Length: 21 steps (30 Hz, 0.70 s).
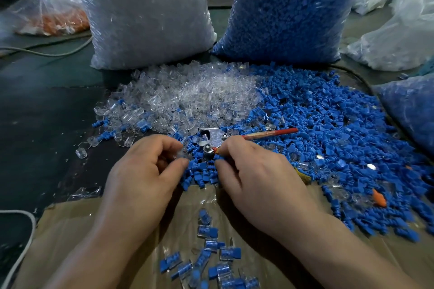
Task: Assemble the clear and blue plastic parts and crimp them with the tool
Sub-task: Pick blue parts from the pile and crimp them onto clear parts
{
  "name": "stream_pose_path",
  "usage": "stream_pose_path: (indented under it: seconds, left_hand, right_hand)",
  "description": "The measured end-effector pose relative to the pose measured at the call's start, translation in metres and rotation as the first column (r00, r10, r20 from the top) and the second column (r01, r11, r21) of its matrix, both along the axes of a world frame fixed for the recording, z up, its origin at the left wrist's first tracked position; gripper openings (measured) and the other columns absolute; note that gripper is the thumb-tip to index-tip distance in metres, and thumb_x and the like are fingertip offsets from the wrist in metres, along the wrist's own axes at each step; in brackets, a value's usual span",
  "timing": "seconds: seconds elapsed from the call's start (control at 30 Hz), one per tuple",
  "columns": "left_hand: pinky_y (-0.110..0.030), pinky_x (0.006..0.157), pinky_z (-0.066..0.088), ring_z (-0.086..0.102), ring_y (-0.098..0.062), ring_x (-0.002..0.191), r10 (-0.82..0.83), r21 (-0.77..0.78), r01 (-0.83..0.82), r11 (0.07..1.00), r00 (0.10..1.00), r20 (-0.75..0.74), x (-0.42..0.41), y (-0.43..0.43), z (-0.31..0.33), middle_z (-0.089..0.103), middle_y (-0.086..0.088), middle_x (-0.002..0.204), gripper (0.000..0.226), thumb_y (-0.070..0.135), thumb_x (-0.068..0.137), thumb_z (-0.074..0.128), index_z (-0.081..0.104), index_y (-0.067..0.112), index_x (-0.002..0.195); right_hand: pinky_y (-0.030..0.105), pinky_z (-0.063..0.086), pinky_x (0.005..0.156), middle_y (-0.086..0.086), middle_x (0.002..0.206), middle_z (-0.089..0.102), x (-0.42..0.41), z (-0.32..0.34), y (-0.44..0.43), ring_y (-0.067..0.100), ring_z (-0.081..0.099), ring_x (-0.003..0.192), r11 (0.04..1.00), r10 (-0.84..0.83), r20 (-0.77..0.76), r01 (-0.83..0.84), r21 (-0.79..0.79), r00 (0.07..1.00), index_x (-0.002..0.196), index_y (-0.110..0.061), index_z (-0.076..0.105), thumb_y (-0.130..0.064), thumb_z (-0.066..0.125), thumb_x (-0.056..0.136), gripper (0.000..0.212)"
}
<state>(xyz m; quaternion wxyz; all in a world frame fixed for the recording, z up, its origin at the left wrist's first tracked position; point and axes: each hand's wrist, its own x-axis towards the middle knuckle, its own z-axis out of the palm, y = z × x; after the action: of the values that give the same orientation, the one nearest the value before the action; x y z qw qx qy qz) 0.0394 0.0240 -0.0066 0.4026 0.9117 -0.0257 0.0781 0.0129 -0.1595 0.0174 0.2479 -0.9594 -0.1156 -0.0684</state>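
tool (212, 139) handle partly under right hand (253, 171), clear part (180, 153) mostly hidden in left hand (145, 171)

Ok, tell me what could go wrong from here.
1. The left hand pinches a clear part right beside the head of the tool that the right hand grips: fingers could get nipped.
2. A stray orange piece lies in the blue pile and might get picked up.
3. That pile could spill among the finished pieces on the cardboard.

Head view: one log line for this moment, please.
left hand: pinches clear part | right hand: grips crimp tool | assembled pieces: on cardboard
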Motion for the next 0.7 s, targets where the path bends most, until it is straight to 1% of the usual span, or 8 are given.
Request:
stream_pose_path:
  seconds: [0.07,0.13,0.2,0.3,0.37,0.47,0.57,0.7]
  left_hand:
    - [-0.036,0.07,0.061,0.067,-0.001,0.079,0.045,-0.268,-0.05,0.962,0.999,-0.026,-0.003,-0.002,0.002,0.068,0.025,0.093,0.028,0.033,0.073,0.078,0.069,0.048,0.095]
    - [-0.027,0.064,0.062,0.072,-0.007,0.074,0.03,-0.539,-0.067,0.84,0.997,-0.078,-0.006,-0.006,0.007,0.074,0.01,0.087,0.03,0.031,0.065,0.074,0.075,0.04,0.094]
    - [-0.012,0.058,0.055,0.071,-0.005,0.071,-0.001,-0.58,-0.033,0.814,0.998,-0.058,-0.007,-0.005,0.008,0.074,0.004,0.085,0.031,0.031,0.069,0.07,0.074,0.04,0.098]
    - [-0.021,0.053,0.054,0.07,-0.008,0.069,-0.087,-0.522,0.05,0.851,0.995,-0.045,-0.006,-0.001,0.009,0.075,0.003,0.085,0.03,0.02,0.089,0.064,0.07,0.046,0.102]
    - [-0.027,0.056,0.055,0.07,-0.012,0.068,-0.125,-0.548,0.075,0.833,0.991,-0.055,-0.008,0.0,0.009,0.075,0.0,0.085,0.027,0.025,0.086,0.063,0.07,0.046,0.1]
    - [-0.029,0.057,0.056,0.07,-0.014,0.064,-0.152,-0.619,0.078,0.781,0.986,-0.067,-0.013,-0.002,0.013,0.074,-0.004,0.081,0.028,0.038,0.072,0.063,0.073,0.04,0.098]
    - [-0.024,0.049,0.054,0.066,-0.014,0.057,-0.149,-0.681,0.057,0.73,0.986,-0.077,-0.017,-0.006,0.017,0.072,-0.007,0.074,0.034,0.045,0.062,0.069,0.075,0.033,0.094]
    - [-0.019,0.053,0.055,0.069,-0.014,0.06,-0.209,-0.64,0.119,0.759,0.976,-0.067,-0.021,-0.013,0.02,0.073,-0.005,0.074,0.034,0.048,0.06,0.066,0.074,0.037,0.091]
  right_hand:
    - [0.028,0.044,0.051,-0.01,0.069,0.058,-0.002,0.001,-0.003,0.008,0.054,0.059,0.976,-0.065,-0.023,0.068,0.206,0.998,0.083,-0.033,0.049,-0.044,0.05,0.091,0.014]
    - [0.031,0.05,0.048,-0.01,0.072,0.064,-0.003,0.003,-0.006,0.008,0.058,0.054,0.899,-0.096,-0.137,0.145,0.414,0.986,0.084,-0.033,0.057,-0.042,0.058,0.086,0.01]
    - [0.032,0.053,0.046,-0.005,0.066,0.067,-0.003,0.005,-0.009,0.012,0.061,0.051,0.77,-0.046,-0.272,0.207,0.603,0.961,0.086,-0.031,0.062,-0.032,0.065,0.088,0.004]
    - [0.029,0.05,0.045,0.004,0.065,0.066,-0.003,0.009,-0.009,0.021,0.061,0.05,0.497,0.129,-0.379,0.271,0.824,0.916,0.086,-0.026,0.067,-0.014,0.063,0.094,0.015]
    - [0.029,0.051,0.046,0.006,0.068,0.066,-0.003,0.011,-0.008,0.022,0.061,0.05,0.414,0.179,-0.37,0.271,0.869,0.912,0.087,-0.023,0.069,-0.007,0.061,0.094,0.02]
    - [0.029,0.052,0.046,0.009,0.063,0.065,-0.003,0.011,-0.01,0.023,0.059,0.048,0.365,0.211,-0.368,0.277,0.889,0.906,0.088,-0.021,0.071,-0.005,0.062,0.092,0.019]
    - [0.028,0.052,0.047,0.009,0.058,0.063,-0.004,0.012,-0.01,0.022,0.059,0.048,0.375,0.227,-0.375,0.274,0.885,0.899,0.089,-0.025,0.073,-0.009,0.064,0.092,0.018]
    - [0.026,0.052,0.05,0.006,0.062,0.064,-0.007,0.011,-0.005,0.021,0.061,0.051,0.394,0.23,-0.336,0.228,0.89,0.913,0.094,-0.025,0.073,-0.011,0.058,0.096,0.021]
